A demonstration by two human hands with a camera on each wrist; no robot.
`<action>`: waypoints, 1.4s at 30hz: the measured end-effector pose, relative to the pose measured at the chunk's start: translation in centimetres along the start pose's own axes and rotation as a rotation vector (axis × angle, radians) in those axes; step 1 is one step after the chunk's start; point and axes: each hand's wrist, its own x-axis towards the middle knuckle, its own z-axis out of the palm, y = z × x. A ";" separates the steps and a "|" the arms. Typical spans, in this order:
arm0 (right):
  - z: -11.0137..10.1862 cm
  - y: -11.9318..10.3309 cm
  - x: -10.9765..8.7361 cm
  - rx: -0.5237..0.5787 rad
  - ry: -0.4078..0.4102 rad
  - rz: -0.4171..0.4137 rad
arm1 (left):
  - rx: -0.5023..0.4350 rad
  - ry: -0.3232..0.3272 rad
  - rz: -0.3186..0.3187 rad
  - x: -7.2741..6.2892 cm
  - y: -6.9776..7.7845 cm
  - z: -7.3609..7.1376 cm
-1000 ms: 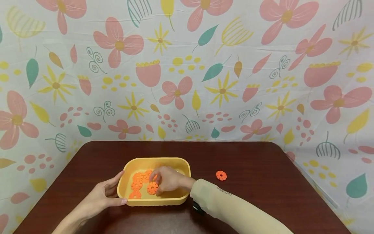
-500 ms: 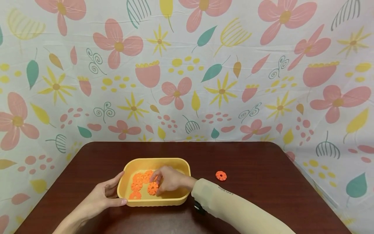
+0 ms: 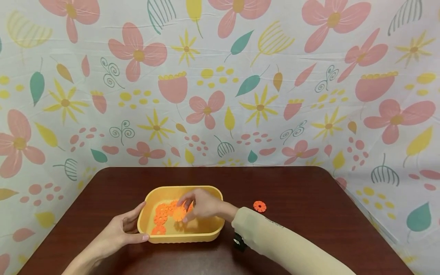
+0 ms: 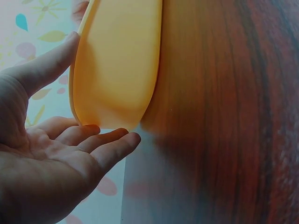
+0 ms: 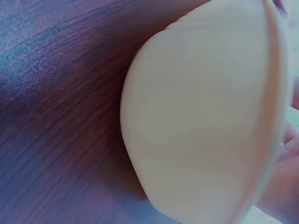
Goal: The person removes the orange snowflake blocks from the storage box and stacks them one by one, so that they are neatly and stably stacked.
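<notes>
A yellow plastic basin [image 3: 187,238] stands on the table and holds several orange notched discs [image 3: 160,218], mostly towards its left side. Inside the basin, my right hand [image 3: 204,203] pinches one orange disc [image 3: 179,214] between thumb and fingers, just above the basin floor. My left hand [image 3: 118,233] rests against the basin's left end, thumb on the front rim and fairly straight fingers along the side. The left wrist view shows these fingers [image 4: 114,149] touching the basin. From the right wrist, the basin's outer wall [image 5: 196,112] hides most of the right hand.
A single orange disc [image 3: 259,206] lies on the dark wooden table [image 3: 292,191] to the right of the basin. Behind the table hangs a flower-patterned cloth [image 3: 220,95]. A small black device [image 3: 238,242] sits under the right sleeve.
My right hand has raised the pinched disc slightly from the basin floor and moved a little up and to the right. The left hand and basin stay in place.
</notes>
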 end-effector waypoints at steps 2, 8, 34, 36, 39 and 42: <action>-0.4 -0.1 -0.3 0.002 0.006 -0.018 | -0.002 0.001 -0.001 0.0 0.0 0.0; -1.7 -0.2 -1.3 0.019 0.049 -0.039 | -0.002 0.005 -0.005 0.0 0.1 0.0; -6.7 2.5 -8.1 0.092 0.222 -0.022 | -0.013 -0.002 -0.006 0.0 -0.1 0.1; -7.0 2.9 -8.6 0.079 0.238 -0.030 | -0.014 -0.002 -0.004 0.0 0.0 0.1; -7.5 3.5 -9.2 0.071 0.259 -0.033 | -0.018 0.000 -0.002 0.1 0.0 0.1; -8.1 4.1 -10.0 0.067 0.277 -0.021 | -0.020 0.001 -0.008 0.0 0.1 0.1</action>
